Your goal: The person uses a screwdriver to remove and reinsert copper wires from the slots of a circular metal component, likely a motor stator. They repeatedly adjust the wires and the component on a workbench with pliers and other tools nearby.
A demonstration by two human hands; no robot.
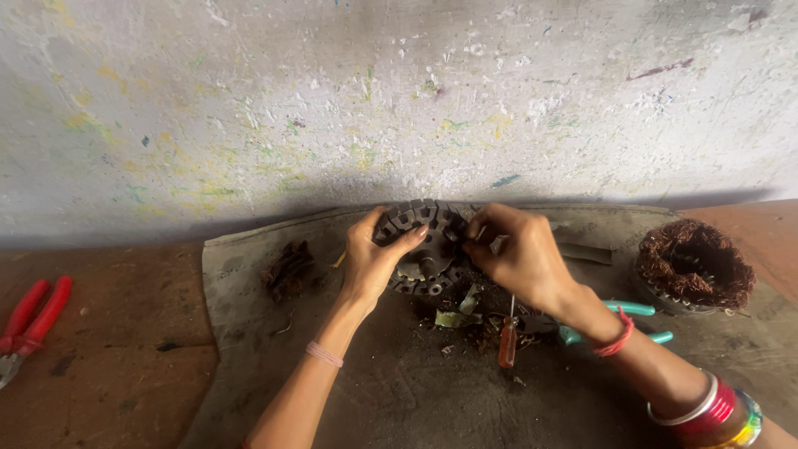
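Gripping slotted stator core (424,249) rim, left hand (371,259) fingers curled; right hand (515,254) fingertips pinched narrow at core's top slots; screwdriver (508,342) just below core.

Your dark, slotted round motor stator (422,249) lies flat on the grey mat at the frame's centre, near the wall, stripped of wire.

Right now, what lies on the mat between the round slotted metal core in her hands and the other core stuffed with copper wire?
In the head view, a teal-handled pair of pliers and dark scraps.
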